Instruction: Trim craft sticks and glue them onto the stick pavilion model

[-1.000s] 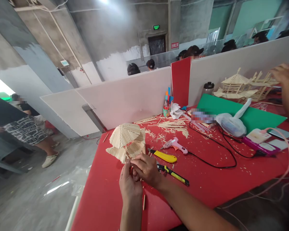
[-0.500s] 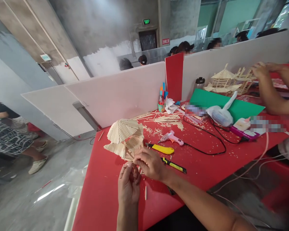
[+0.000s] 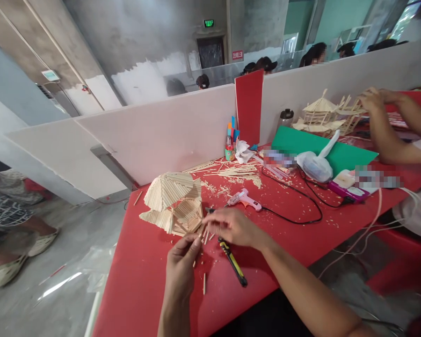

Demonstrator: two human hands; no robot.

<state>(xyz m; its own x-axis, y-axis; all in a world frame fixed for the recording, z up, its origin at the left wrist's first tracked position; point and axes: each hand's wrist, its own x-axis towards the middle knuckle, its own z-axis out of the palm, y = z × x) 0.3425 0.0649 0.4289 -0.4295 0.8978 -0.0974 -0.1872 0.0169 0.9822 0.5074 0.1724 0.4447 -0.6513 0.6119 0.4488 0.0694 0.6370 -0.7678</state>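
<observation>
At left end of red tabletop [image 3: 133, 285]: pale stick model [image 3: 168, 191], upright. Left hand [image 3: 180, 262] just in front: thumb and forefinger pinched on short stick [image 3: 194, 264]. Right hand [image 3: 231, 227]: fingers half-curled near model, can't tell if holding anything. Black-and-yellow tool [image 3: 233, 262] on its near side, pink glue gun [image 3: 244, 200] beyond.

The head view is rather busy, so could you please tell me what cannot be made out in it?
In the head view:
Left hand: it covers whatever may be in its grip.
Dark-tipped tool: the right hand hides all but the tip.
Stick model: its near side hides its far side.
Plastic bag: cloudy film blurs the contents.
Person in patterned shorts: upper body cut off by the left edge.
</observation>
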